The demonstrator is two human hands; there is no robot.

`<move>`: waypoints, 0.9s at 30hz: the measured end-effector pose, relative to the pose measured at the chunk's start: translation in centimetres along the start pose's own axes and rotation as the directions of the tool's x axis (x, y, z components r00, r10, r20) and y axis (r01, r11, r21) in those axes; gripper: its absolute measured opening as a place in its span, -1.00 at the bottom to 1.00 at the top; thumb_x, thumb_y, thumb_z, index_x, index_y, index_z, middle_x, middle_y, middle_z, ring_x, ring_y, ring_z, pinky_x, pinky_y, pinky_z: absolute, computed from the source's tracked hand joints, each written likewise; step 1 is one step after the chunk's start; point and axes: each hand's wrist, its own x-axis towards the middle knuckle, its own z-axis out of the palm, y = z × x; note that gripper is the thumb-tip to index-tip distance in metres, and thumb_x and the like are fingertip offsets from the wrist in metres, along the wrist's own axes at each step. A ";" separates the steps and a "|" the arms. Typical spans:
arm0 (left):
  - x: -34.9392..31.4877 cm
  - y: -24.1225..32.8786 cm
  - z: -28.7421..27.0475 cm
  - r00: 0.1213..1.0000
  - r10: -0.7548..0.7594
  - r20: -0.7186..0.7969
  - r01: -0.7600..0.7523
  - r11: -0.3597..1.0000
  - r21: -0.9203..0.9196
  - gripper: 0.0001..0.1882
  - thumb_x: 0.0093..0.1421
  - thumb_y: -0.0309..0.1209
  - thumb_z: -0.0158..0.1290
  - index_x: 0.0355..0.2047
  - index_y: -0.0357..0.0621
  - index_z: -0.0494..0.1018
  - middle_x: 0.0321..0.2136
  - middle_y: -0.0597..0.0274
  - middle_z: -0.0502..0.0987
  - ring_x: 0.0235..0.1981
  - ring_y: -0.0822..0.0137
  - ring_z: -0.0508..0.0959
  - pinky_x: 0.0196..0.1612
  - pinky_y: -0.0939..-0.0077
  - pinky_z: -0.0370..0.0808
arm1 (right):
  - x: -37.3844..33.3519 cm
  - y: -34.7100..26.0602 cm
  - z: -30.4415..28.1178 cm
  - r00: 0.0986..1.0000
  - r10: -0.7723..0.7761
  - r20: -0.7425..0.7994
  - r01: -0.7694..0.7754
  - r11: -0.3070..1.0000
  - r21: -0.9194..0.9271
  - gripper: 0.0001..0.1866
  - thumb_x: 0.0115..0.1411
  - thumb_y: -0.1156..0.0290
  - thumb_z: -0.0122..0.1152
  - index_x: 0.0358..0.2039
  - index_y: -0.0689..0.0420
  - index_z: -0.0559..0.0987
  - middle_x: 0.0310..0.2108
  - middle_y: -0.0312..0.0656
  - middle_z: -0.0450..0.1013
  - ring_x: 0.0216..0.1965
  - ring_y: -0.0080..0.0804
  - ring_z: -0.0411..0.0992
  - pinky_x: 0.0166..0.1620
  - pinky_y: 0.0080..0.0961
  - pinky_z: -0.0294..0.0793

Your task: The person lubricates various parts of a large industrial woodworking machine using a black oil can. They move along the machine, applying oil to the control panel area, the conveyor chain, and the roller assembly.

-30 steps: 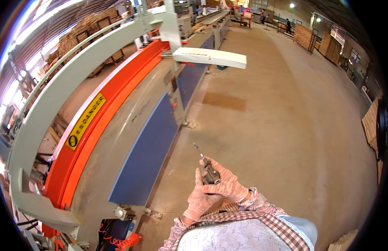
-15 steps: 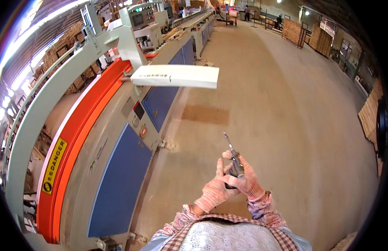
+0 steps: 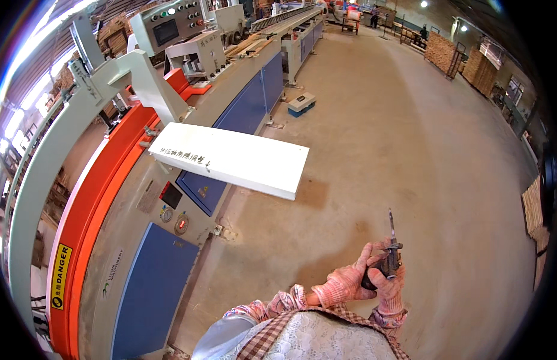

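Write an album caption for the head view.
Gloved left hand and right hand hold a dark tool near a blue-paneled machine.

Orange beam (image 3: 80, 240), jutting white panel (image 3: 242, 157) — stacked wood (image 3: 439, 55).

free floor (image 3: 458, 198) right of the right hand (image 3: 389, 289), machine (image 3: 155, 288) blocking left, white beam (image 3: 242, 157) jutting out

Two gloved hands (image 3: 346, 283) (image 3: 389, 288), one handheld tool (image 3: 393, 258), one white beam (image 3: 233, 157), one toolbox (image 3: 301, 104) and one yellow label (image 3: 61, 276) show.
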 end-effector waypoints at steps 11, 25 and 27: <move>24.2 0.1 -10.6 0.955 -0.268 -0.129 0.275 0.961 0.037 0.26 0.01 -0.10 0.36 0.49 -0.13 -0.26 0.23 -0.23 0.36 0.17 -0.09 0.49 0.21 0.20 0.46 | 29.8 -0.5 -9.8 0.976 -0.071 0.207 0.067 0.997 0.030 -0.09 0.00 0.22 0.57 0.32 0.22 0.33 0.15 -0.13 0.43 -0.08 -0.45 0.55 -0.04 -0.47 0.55; 34.9 -12.5 -25.2 0.661 -0.497 -0.561 0.372 0.868 -0.330 -0.19 0.21 -0.13 0.24 0.38 -0.12 0.17 0.11 -0.04 0.53 0.10 0.09 0.57 0.14 0.26 0.49 | 58.0 6.7 3.2 0.717 -0.025 0.696 -0.018 0.998 0.055 -0.12 -0.01 0.40 0.56 0.30 0.31 0.33 0.16 -0.05 0.44 0.24 -0.24 0.39 0.32 -0.34 0.29; 36.6 -14.7 -29.2 0.649 -0.488 -0.583 0.290 0.868 -0.403 -0.21 0.21 -0.19 0.24 0.38 -0.10 0.19 0.08 -0.02 0.55 0.10 0.10 0.57 0.17 0.30 0.47 | 61.5 7.8 5.8 0.697 -0.054 0.715 0.064 0.998 0.013 -0.16 -0.01 0.41 0.53 0.28 0.30 0.36 0.14 -0.08 0.46 0.21 -0.29 0.40 0.28 -0.39 0.31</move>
